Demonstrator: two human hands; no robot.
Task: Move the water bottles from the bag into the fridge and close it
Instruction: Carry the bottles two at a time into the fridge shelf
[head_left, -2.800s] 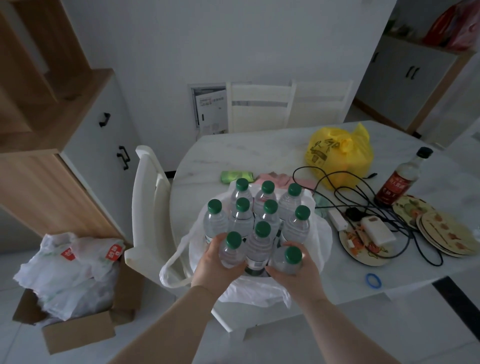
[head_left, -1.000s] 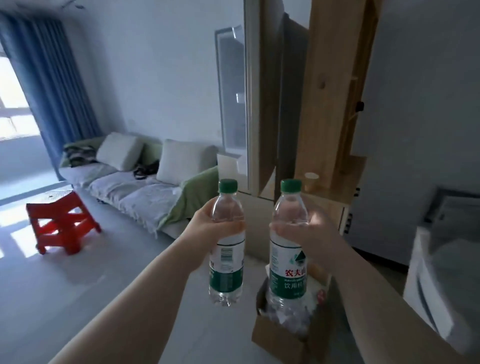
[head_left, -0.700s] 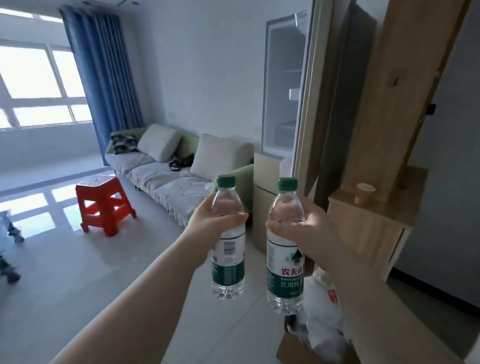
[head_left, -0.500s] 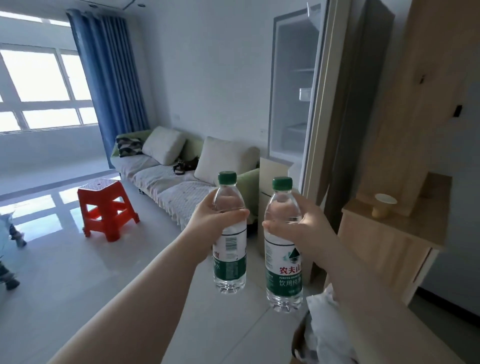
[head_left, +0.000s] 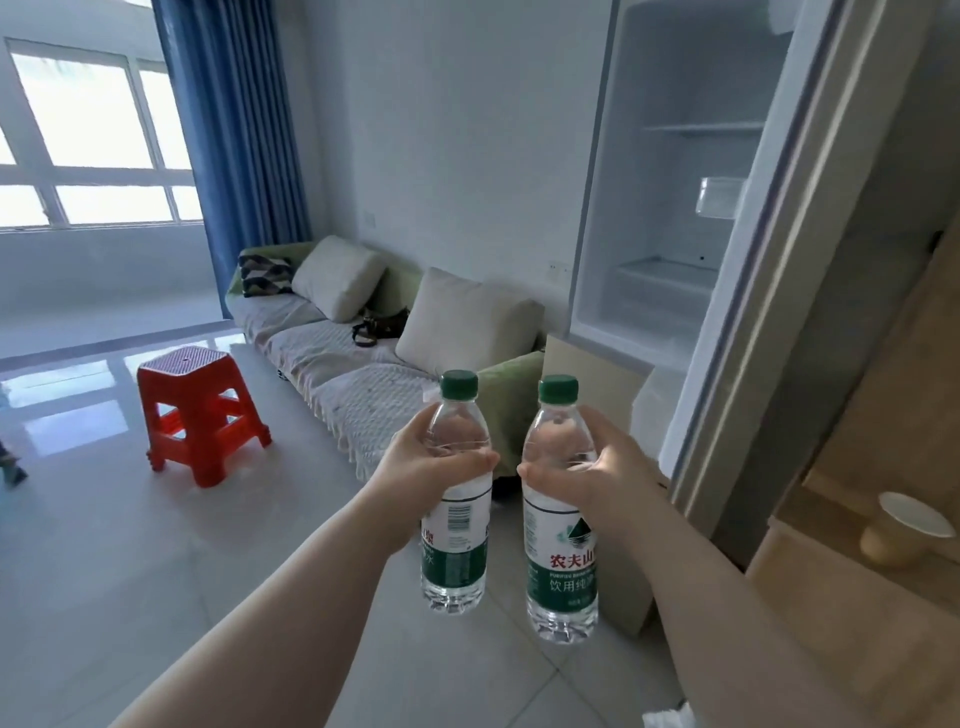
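left hand: gripping left water bottle round the upper body, thumb across the front, fingers wrapped behind
right hand: gripping right water bottle at the shoulder, thumb pointing in toward the other bottle
bottle pose: both upright, held out in mid-air above the floor, side by side, close but apart
bottle look: clear plastic, green caps, green and white labels; right one shows red Chinese characters and a small mountain logo, left one shows a barcode
bottle position: centre of view, in front of the sofa end, lower left of the fridge opening
fridge: upper right, open, white inside visible, glass shelf up high, clear bin below it, lower ledge under that
grey strip right of fridge: tall metal-looking edge, door or side panel, cannot tell which
wooden unit: far right, paper cup standing on its ledge
sofa: against the wall, green with pale throw, two white cushions, one patterned cushion, dark bag between the white cushions
red stool: plastic, on the floor left of the sofa, well apart from the bottles
blue curtain: hangs beside the window, upper left
bottom edge: bit of white plastic, too little showing to name
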